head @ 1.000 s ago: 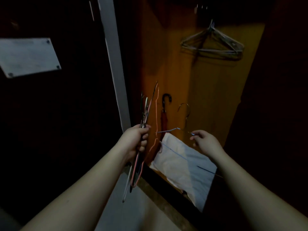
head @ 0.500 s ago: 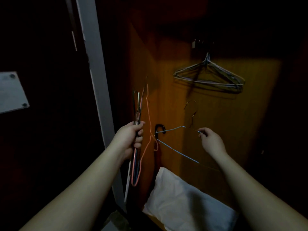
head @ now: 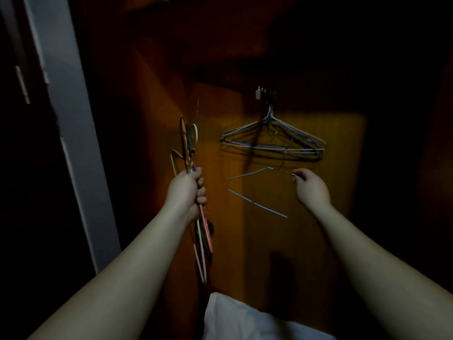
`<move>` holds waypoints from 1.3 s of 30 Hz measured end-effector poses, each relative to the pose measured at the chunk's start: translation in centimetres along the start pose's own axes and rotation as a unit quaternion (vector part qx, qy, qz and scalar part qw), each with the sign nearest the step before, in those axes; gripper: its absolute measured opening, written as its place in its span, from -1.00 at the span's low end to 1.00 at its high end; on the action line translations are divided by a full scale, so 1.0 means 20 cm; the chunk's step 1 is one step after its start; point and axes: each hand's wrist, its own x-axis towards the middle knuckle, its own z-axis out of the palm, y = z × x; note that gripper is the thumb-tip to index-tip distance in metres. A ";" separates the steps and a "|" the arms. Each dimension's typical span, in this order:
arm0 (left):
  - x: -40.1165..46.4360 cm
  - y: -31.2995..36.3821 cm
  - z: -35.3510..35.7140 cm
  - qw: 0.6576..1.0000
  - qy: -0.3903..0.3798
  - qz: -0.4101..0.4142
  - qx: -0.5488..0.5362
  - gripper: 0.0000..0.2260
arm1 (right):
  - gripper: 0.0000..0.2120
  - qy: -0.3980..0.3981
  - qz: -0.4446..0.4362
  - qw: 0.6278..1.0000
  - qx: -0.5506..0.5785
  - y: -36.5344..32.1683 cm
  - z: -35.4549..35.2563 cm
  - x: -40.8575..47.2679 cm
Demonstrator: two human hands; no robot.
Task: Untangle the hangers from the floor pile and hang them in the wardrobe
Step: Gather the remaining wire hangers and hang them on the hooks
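Now the right hand (head: 310, 190) pinches one hanger (head: 247, 175); the left hand (head: 186, 192) grips a bunch (head: 190, 148). Its hook (hard to see) could miss and fall.

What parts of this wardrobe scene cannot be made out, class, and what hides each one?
- Head view: how many hangers the left hand grips; the bundle overlaps itself.
- Whatever the hung hangers hook onto: lost in darkness.
- The blue hanger pinched by the right hand: its wire fades into the gloom.
- White bag: cut by the bottom edge.
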 end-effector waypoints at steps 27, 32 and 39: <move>0.74 0.12 0.12 0.997 -0.072 -0.030 0.023 -0.88 | -0.77 0.121 0.015 0.992 0.027 -0.27 0.09 0.94; 0.79 0.13 0.17 0.998 -0.058 -0.020 0.022 -0.89 | -0.79 0.078 0.018 0.996 0.038 -0.30 0.13 1.10; 0.83 0.12 0.20 0.999 -0.047 -0.002 0.022 -0.89 | -0.83 0.037 0.005 0.998 0.044 -0.28 0.19 1.21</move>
